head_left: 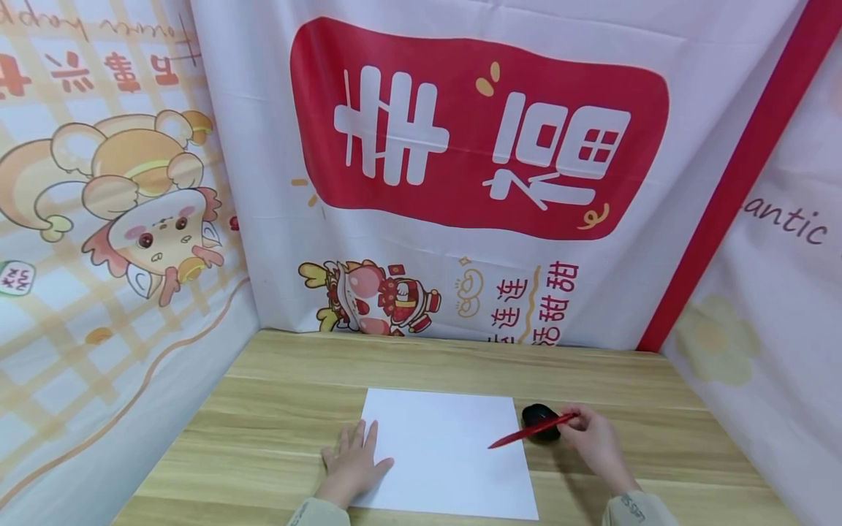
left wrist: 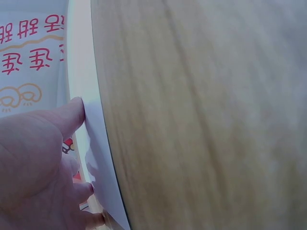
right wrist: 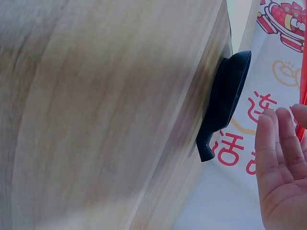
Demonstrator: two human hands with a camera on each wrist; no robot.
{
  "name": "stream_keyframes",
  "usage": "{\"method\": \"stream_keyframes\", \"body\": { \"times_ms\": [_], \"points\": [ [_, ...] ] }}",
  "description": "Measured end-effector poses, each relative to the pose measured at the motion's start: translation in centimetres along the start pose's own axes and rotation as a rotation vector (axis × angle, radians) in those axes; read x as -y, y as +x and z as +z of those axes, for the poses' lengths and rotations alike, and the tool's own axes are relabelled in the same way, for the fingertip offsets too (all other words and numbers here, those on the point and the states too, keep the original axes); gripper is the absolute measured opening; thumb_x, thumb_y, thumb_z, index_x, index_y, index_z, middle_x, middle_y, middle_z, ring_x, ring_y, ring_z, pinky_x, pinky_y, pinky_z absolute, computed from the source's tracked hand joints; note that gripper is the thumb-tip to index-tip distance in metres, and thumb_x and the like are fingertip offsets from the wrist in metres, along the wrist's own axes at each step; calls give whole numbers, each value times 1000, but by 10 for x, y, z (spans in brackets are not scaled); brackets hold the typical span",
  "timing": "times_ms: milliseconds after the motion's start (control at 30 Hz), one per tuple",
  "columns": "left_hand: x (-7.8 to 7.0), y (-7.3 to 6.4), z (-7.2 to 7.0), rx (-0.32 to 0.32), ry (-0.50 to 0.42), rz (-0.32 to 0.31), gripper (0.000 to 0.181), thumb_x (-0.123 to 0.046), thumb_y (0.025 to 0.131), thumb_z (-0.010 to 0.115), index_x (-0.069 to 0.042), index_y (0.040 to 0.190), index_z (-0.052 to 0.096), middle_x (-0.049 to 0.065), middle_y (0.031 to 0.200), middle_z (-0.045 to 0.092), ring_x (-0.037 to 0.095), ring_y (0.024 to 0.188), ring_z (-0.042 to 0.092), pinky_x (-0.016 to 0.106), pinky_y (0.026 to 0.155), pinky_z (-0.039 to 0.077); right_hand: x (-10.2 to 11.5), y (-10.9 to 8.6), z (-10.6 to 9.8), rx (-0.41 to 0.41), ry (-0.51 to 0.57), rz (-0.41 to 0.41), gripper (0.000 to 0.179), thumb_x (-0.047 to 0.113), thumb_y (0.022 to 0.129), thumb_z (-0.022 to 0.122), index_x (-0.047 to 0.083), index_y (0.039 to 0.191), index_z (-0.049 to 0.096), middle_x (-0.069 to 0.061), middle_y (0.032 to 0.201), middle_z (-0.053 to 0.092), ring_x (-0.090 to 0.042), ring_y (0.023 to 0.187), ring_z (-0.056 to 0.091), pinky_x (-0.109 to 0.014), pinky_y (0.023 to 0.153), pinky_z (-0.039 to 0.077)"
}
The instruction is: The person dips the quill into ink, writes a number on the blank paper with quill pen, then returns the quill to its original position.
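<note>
A sheet of white paper [head_left: 447, 460] lies on the wooden table. My left hand [head_left: 355, 464] rests on its left edge with the fingers spread; the left wrist view shows the thumb [left wrist: 72, 117] touching the paper near its edge. Beyond the paper's right edge, my right hand [head_left: 597, 444] pinches a slim red pen [head_left: 526, 433] near its rear end. The pen's pointed end slants left over the paper; whether it touches cannot be told. Just behind the pen sits a black, shallow dish-like object [head_left: 538, 414], which shows a short stub in the right wrist view [right wrist: 225, 96].
The wooden tabletop [head_left: 276, 394] runs back to a white cloth [head_left: 263, 219] with red printing. Patterned cloths hang along the left [head_left: 151, 351] and right [head_left: 776, 307] sides of the table.
</note>
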State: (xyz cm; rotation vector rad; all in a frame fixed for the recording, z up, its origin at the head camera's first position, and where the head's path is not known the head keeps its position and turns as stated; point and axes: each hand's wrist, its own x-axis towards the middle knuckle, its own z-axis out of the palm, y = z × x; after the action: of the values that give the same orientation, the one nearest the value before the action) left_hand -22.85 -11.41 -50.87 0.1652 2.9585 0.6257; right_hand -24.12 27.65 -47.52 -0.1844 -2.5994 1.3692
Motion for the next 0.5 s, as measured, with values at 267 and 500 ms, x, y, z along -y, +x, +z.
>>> {"method": "stream_keyframes", "body": {
  "times_ms": [267, 500],
  "points": [
    [0, -1, 0, -1, -7, -3, 72, -45, 88, 55, -2, 141, 32, 27, 145, 23, 54, 129, 7, 77, 88, 0, 0, -1, 5, -12, 29, -32, 22, -2, 78, 65, -5, 98, 57, -4, 66, 58, -13, 51, 49, -22, 44, 38],
    [2, 1, 2, 3, 0, -16, 72, -46, 89, 53, -3, 142, 31, 24, 146, 22, 52, 130, 7, 76, 89, 0, 3, -1, 9, -17, 156, 21, 15, 3, 88, 57, -7, 98, 51, -11, 63, 59, -19, 52, 56, -27, 45, 48]
  ]
}}
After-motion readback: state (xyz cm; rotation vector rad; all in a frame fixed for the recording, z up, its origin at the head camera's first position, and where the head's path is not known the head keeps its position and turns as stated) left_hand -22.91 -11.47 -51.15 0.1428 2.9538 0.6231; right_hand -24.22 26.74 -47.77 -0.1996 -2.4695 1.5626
